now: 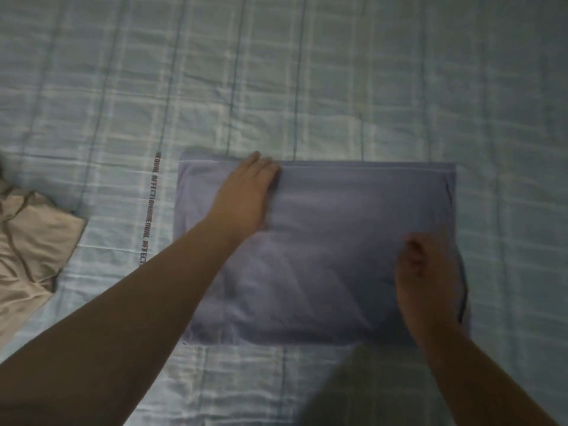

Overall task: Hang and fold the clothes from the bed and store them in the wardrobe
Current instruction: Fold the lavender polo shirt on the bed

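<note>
One folded blue garment point(338, 241), long axis left-to-right; left hand point(246, 198) flat on it, right hand point(427, 281), grip unclear.

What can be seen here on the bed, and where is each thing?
folded garment: one, lavender-blue, middle of the bed, folded into a rectangle
beige garment: one, beige, crumpled at the left edge, partly out of view
bed sheet: one, pale blue-green check, under everything
lettered stripe: one, dark print, on the sheet left of the folded garment
left hand: one, flat on the folded garment's far left part
right hand: one, on its right part, fingers curled; blurred, grip unclear
</note>
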Available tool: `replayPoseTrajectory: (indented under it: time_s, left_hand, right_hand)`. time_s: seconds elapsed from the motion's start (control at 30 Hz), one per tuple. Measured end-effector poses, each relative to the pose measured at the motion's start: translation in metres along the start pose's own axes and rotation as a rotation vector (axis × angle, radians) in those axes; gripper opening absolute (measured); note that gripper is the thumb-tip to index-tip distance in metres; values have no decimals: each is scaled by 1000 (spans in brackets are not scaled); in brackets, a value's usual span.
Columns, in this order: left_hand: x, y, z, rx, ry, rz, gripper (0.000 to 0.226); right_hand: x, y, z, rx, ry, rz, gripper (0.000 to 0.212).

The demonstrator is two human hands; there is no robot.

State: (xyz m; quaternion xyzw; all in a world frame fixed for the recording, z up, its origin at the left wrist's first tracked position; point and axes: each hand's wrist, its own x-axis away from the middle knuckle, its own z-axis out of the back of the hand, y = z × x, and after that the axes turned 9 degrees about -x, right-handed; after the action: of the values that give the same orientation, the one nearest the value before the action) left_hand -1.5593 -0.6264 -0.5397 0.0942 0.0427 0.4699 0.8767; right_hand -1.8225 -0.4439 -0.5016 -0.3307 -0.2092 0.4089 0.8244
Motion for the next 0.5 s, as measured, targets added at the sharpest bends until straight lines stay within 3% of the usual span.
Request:
replayPoseTrajectory:
  time_s: [0.1, 0.2, 0.3, 0.4, 0.5]
  left_hand:
    - [-43, 30, -6, 35, -94, -135, 49]
    - [-72, 56, -9, -47, -179, -104, 39]
    - [-87, 69, -6, -125, -210, -16, 35]
    - [-98, 71, 3, -112, -361, 68, 36]
    - [-107, 74, 14, -230, -457, 40, 41]
  right_hand:
    - [80, -15, -24, -352, -24, -505, 22]
    - [130, -30, -46, -662, 47, -922, 21]
    - [149, -39, -59, -817, 68, -1102, 20]
    - [143, -47, -68, -884, 36, -1199, 22]
    - [141, -56, -67, -913, 94, -1319, 22]
